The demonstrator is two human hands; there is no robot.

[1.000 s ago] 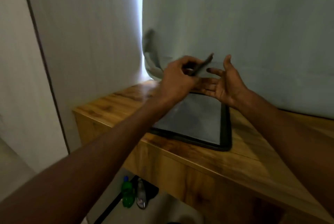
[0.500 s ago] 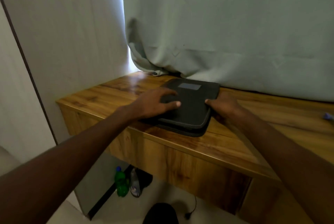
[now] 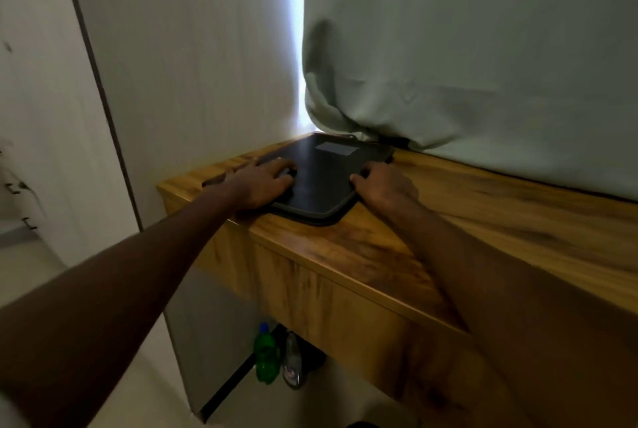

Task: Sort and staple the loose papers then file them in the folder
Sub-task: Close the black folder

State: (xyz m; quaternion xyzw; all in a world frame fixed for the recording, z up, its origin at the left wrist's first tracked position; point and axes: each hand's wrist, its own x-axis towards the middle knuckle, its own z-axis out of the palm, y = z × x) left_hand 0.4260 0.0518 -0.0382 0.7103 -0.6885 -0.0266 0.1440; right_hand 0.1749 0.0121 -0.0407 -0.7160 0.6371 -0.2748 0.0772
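- Curtain (image 3: 483,47) hangs behind desk, hem bunched on the back edge, touching folder's far corner.
- Desk (image 3: 500,220), wooden, against the wall.
- Folder (image 3: 328,175), black, closed, flat at desk's left end.
- Left hand (image 3: 262,182) lies on folder's left side, fingers spread flat, holding nothing.
- Right hand (image 3: 386,186) at folder's right edge, fingers curled; can't tell if gripping.
- Green bottle (image 3: 266,355) on the floor under desk.

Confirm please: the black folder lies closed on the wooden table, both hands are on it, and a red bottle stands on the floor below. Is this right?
One detail is wrong: the bottle on the floor is green, not red, as the head view shows. The black folder does lie closed on the wooden table, with the left hand and right hand on it.
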